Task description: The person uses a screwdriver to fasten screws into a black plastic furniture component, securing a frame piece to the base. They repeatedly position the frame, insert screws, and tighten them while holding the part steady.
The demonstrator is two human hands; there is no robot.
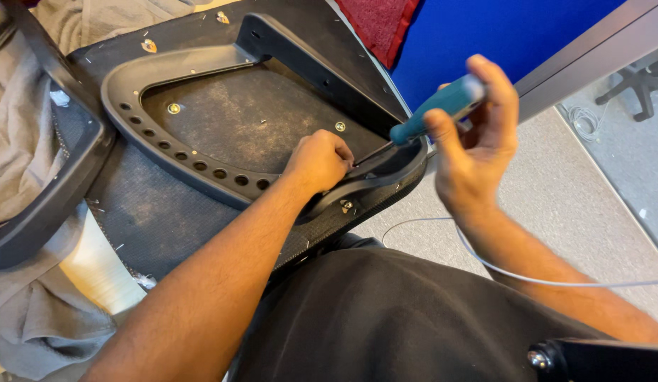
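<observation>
We see the right hand with fingers loosely curled around the teal handle of a screwdriver, its shaft angled down to the black plastic frame on the upturned seat base. The left hand is bunched, fingertips pinching at the shaft tip; we cannot tell what they pinch.

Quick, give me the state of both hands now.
Left hand: closed in a fist at the screwdriver tip on the chair frame.
Right hand: holding the screwdriver's teal handle.

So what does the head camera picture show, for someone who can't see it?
A right hand turns a teal-handled screwdriver into the black underside of an upturned chair seat, while the left hand steadies its tip.
</observation>
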